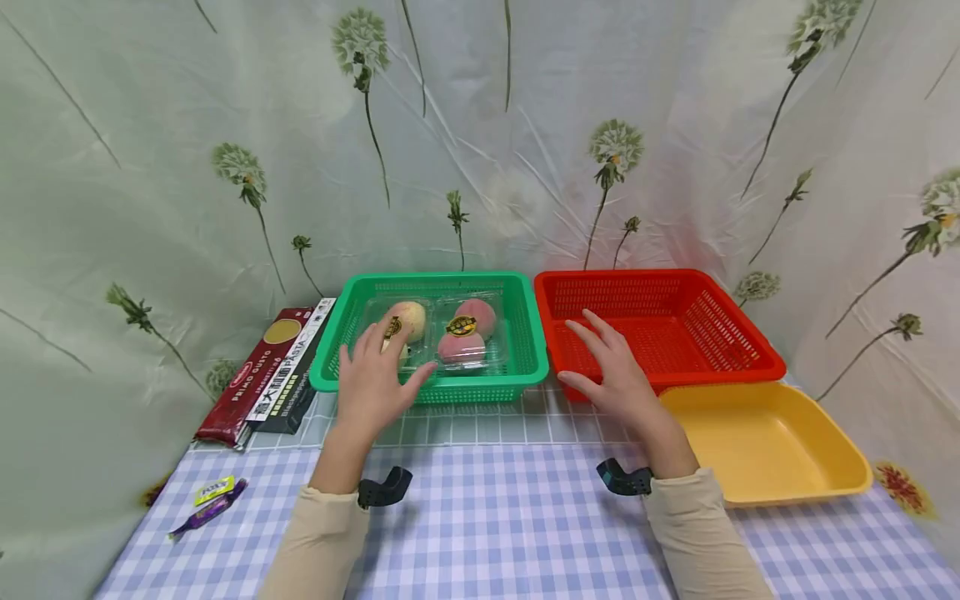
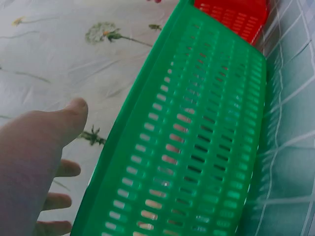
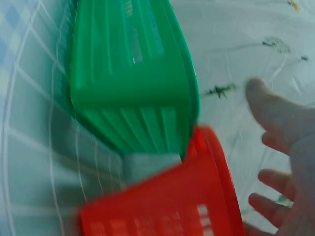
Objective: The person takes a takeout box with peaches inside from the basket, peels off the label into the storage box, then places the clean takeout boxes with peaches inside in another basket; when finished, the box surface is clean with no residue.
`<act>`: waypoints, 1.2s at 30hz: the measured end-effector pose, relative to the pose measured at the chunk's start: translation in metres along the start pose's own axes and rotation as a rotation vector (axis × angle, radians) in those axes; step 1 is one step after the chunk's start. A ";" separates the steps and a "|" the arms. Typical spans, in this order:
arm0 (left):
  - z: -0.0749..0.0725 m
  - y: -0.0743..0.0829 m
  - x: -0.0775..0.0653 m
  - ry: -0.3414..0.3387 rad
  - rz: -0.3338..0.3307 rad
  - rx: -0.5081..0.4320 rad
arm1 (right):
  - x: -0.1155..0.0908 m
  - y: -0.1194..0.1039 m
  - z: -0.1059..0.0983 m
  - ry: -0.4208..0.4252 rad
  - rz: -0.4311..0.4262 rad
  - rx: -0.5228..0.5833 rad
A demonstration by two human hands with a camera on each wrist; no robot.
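Note:
Above the front left part of a green basket (image 1: 431, 382) is my left hand (image 1: 372, 379), fingers spread and holding nothing. Two clear plastic boxes of round, peach-like fruit lie in that basket: a pale yellowish pair (image 1: 408, 318), partly hidden by my fingers, and a pink pair (image 1: 462, 346). My right hand (image 1: 617, 375) hovers at the front left of a red basket (image 1: 712, 364), its fingers apart with nothing between them. In the left wrist view, the thumb (image 2: 74, 118) stands off from the green basket's side. The right wrist view shows the right fingers (image 3: 275, 182) beside the red rim.
A yellow tray (image 1: 757, 442) stands at the right, against the red basket's front. Left of the green basket lie a dark red spaghetti pack (image 1: 258, 375) and a black-and-white pasta box (image 1: 288, 383). A yellow packet (image 1: 214, 491) and a purple-wrapped candy (image 1: 208, 510) lie at front left.

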State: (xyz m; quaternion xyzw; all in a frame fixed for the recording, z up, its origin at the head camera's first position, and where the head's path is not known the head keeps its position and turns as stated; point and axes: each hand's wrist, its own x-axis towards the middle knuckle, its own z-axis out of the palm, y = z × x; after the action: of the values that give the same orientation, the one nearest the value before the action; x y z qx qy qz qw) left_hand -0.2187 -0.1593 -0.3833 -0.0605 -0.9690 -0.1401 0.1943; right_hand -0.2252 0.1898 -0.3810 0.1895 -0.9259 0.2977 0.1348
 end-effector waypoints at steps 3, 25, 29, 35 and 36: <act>-0.002 -0.008 0.001 0.031 -0.056 -0.023 | 0.001 -0.009 0.008 0.048 -0.029 0.144; -0.001 -0.051 0.002 0.130 -0.467 -0.271 | 0.070 -0.062 0.051 -0.157 0.305 0.691; -0.001 -0.058 0.001 0.129 -0.492 -0.344 | 0.082 -0.066 0.056 -0.185 0.371 0.650; 0.003 -0.076 -0.001 0.114 -0.477 -0.525 | 0.096 -0.066 0.066 -0.213 0.411 0.667; 0.004 -0.079 -0.001 0.107 -0.475 -0.557 | 0.097 -0.066 0.068 -0.217 0.424 0.670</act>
State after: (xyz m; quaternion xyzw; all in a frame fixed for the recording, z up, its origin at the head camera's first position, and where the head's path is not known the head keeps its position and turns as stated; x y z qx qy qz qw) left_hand -0.2324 -0.2338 -0.4066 0.1230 -0.8692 -0.4427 0.1829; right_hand -0.2929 0.0726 -0.3664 0.0581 -0.8050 0.5823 -0.0973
